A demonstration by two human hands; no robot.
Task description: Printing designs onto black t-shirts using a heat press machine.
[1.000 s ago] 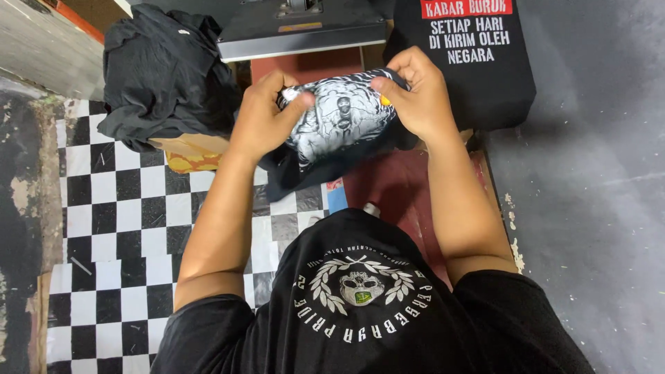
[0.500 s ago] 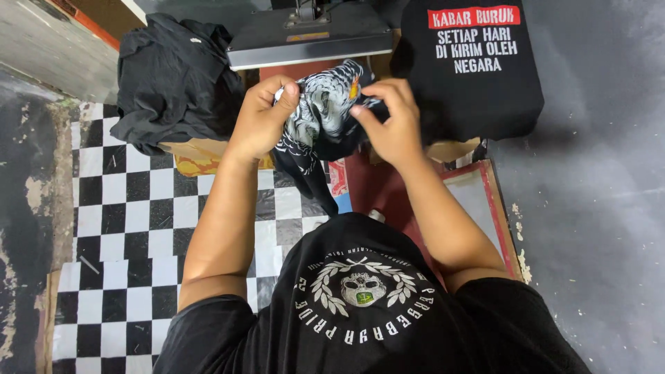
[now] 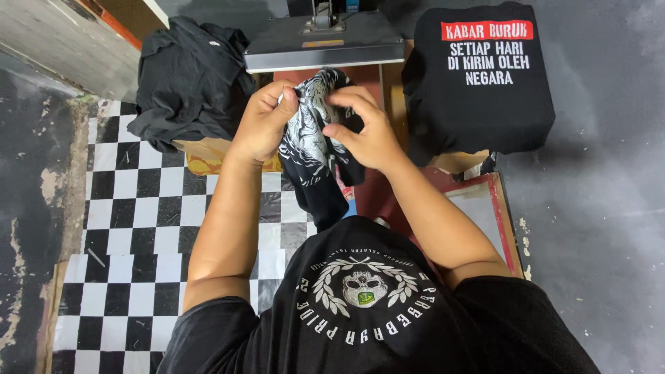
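- Both hands up at top centre of frame, working one printed black T-shirt [image 3: 313,131] with a white graphic, held in the air just in front of the heat press platen [image 3: 323,43].
- Left hand [image 3: 262,125]: fingers closed, pinching the shirt's upper left edge.
- Right hand [image 3: 366,128]: fingers curled shut on the fabric's right side, thumb on top.
- Rest of the shirt hangs bunched below the hands, over the checkered floor mat [image 3: 118,228].
- Judgement: the fold looks half gathered. Keep both pinches level, pull the fabric taut between them so the print stays flat, no creases.
- Pile of black garments [image 3: 190,76] at upper left; folded black shirt with white lettering [image 3: 485,83] at upper right. Both well apart from the hands.
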